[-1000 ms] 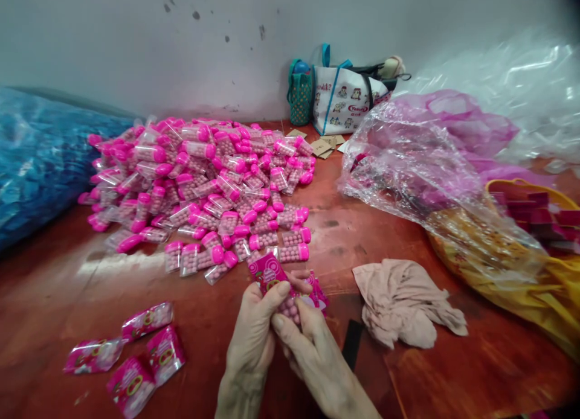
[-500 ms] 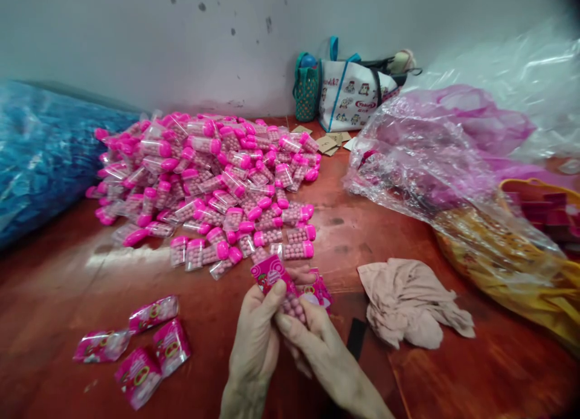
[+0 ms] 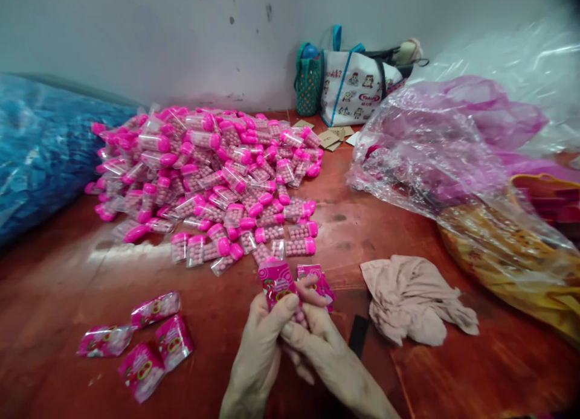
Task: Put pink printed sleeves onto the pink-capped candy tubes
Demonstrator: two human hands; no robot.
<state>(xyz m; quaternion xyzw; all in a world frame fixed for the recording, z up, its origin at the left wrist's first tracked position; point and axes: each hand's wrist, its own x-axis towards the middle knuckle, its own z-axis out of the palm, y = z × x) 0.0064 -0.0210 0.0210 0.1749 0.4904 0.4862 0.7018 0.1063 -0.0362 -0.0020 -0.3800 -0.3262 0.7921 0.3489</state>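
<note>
My left hand [image 3: 260, 346] and my right hand [image 3: 319, 346] meet low in the middle, both closed on one small clear candy tube with a pink printed wrapper [image 3: 277, 284] over its top. Pink candy balls show between my fingers. More pink wrappers [image 3: 322, 281] lie just behind my right fingers. A big heap of clear tubes with pink caps [image 3: 212, 171] covers the red table [image 3: 67, 274] beyond my hands. Several wrapped tubes [image 3: 149, 343] lie at the lower left.
A beige cloth [image 3: 414, 298] lies right of my hands. Crumpled clear plastic over pink bags [image 3: 435, 153] and a yellow bag [image 3: 521, 256] fill the right side. A blue plastic sack [image 3: 40, 153] sits at left. Two tote bags [image 3: 348, 87] stand against the wall.
My hands have pulled slightly nearer and closer together, and the pink wrapper now stands more upright over the tube. The view has tilted down a little.
</note>
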